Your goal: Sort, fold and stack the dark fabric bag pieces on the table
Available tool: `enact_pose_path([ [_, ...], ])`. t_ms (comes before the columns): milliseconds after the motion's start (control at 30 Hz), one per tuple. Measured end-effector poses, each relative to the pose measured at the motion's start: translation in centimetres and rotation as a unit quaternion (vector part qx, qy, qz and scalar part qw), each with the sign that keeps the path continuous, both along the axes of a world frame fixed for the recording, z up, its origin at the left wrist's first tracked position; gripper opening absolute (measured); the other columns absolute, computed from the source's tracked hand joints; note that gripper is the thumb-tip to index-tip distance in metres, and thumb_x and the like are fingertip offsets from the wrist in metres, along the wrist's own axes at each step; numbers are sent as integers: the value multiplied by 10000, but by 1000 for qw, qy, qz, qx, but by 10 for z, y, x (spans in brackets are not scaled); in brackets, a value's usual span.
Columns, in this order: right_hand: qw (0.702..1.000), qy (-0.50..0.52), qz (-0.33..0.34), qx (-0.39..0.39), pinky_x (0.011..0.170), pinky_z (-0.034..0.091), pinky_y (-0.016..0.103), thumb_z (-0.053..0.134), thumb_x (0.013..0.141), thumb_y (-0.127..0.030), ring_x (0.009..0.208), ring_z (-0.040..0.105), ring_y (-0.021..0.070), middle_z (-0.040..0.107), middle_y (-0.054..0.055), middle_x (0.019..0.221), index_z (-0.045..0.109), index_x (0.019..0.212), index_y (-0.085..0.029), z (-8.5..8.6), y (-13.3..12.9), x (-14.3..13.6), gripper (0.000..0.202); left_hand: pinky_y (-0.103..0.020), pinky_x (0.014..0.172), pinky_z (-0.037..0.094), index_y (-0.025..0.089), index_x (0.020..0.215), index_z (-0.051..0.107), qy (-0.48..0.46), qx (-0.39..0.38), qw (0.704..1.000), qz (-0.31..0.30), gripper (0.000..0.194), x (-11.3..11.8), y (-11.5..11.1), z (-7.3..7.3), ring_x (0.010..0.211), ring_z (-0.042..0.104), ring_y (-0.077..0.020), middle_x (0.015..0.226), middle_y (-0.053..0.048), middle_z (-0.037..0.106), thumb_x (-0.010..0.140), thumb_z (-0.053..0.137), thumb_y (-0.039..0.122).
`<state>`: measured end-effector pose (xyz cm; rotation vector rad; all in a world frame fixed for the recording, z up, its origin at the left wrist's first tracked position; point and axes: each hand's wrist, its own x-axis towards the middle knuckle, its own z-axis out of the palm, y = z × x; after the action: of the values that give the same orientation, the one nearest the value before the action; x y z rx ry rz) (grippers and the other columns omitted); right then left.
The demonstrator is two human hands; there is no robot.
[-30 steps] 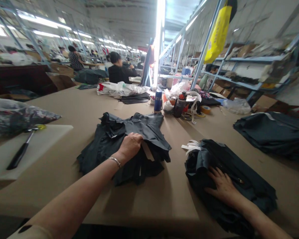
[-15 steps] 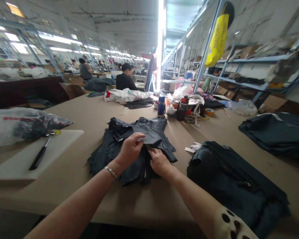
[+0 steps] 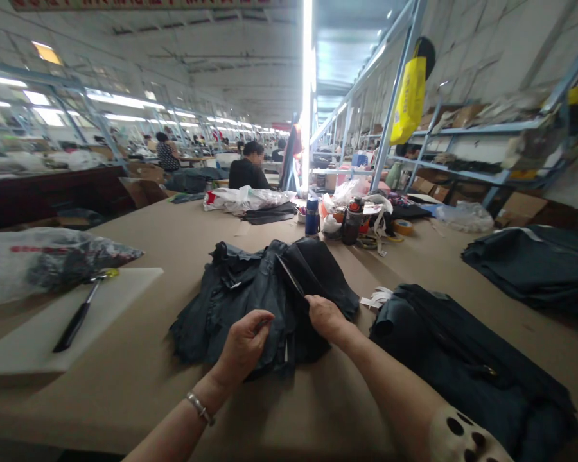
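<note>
A dark blue-grey garment [image 3: 241, 295] lies spread in the middle of the table, its upper edges crumpled and its lower edge loose. My right hand [image 3: 325, 316] pinches the edge of its right-hand panel, where a thin pale line runs up along the cloth. My left hand [image 3: 248, 340] is curled, thumb against fingers, over the lower front of the garment. Something small and dark shows between those fingertips, too small to name. A bracelet circles my left wrist.
To the right lie a dark folded garment stack [image 3: 457, 359] and another dark pile [image 3: 534, 269]. On the left a hammer [image 3: 79, 314] rests on a white board [image 3: 125, 295] beside a plastic bag [image 3: 43, 260]. A blue bottle [image 3: 312, 217] and dark bottle [image 3: 351, 223] stand behind. A person [image 3: 246, 168] sits beyond.
My left hand has come down and back toward me. My right hand has moved slightly right and holds the panel edge, and that panel now lies turned out to the right.
</note>
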<state>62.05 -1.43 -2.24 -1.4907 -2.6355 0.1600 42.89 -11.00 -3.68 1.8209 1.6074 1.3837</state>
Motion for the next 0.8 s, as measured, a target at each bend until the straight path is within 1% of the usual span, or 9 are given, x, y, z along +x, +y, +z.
enact_pose_path([
  [100,1000,6,4,27,804,423,287,264,920,-106,932,600,190,626,107,1055,544,1169,-164,36,-2,22,380,-368,959,443,140,1066,621,111,86,990,-9,266,5,7,19,1082,555,-215,1133,-105,616,852,470,190],
  [233,990,5,99,97,810,402,287,373,910,-135,945,565,189,623,48,992,608,1044,-237,86,-30,43,289,-506,1061,297,188,1271,528,268,141,952,42,422,22,6,53,1303,324,-324,1376,-96,461,851,488,186],
  [333,966,36,182,181,874,381,320,442,906,-160,955,543,185,620,29,998,619,1000,-248,114,-50,50,220,-485,940,391,196,1091,637,296,73,952,-10,284,36,0,76,1110,512,-316,1155,-98,621,874,455,210],
  [400,948,83,177,253,959,341,382,477,903,-197,1062,502,215,589,41,1122,615,1015,-244,128,-56,53,183,-371,774,458,173,901,659,234,-4,970,-64,262,42,-4,87,838,601,-233,877,-77,670,900,408,248],
  [467,925,160,144,313,1018,299,447,533,880,-252,1188,417,267,502,83,1267,570,1118,-224,135,-61,56,243,-275,627,435,155,785,624,113,-53,989,-80,293,45,-7,96,664,563,-167,712,-44,625,905,398,299],
  [533,900,281,108,315,1035,306,458,576,851,-298,1246,367,279,422,118,1332,468,1251,-205,133,-68,59,425,-232,540,387,145,747,597,-16,-73,994,-76,299,44,-8,104,601,509,-138,656,-20,584,884,431,352],
  [600,867,425,73,251,1038,333,440,566,848,-316,1251,378,253,396,114,1343,371,1324,-218,118,-83,58,523,-219,514,371,139,768,598,-108,-81,988,-71,289,42,-8,110,591,490,-132,655,-10,578,855,470,383],
  [700,816,570,-10,97,1048,333,444,559,836,-318,1270,377,244,351,91,1396,265,1385,-266,79,-113,48,625,-229,569,412,136,838,620,-149,-75,985,-47,277,45,-12,111,659,534,-158,711,-18,624,828,505,388],
  [800,771,629,-27,-93,1043,352,411,604,785,-286,1266,402,240,373,88,1406,209,1418,-262,45,-134,30,747,-240,596,436,135,875,644,-158,-82,983,-41,298,60,-19,101,686,550,-171,726,-25,644,827,510,396],
])
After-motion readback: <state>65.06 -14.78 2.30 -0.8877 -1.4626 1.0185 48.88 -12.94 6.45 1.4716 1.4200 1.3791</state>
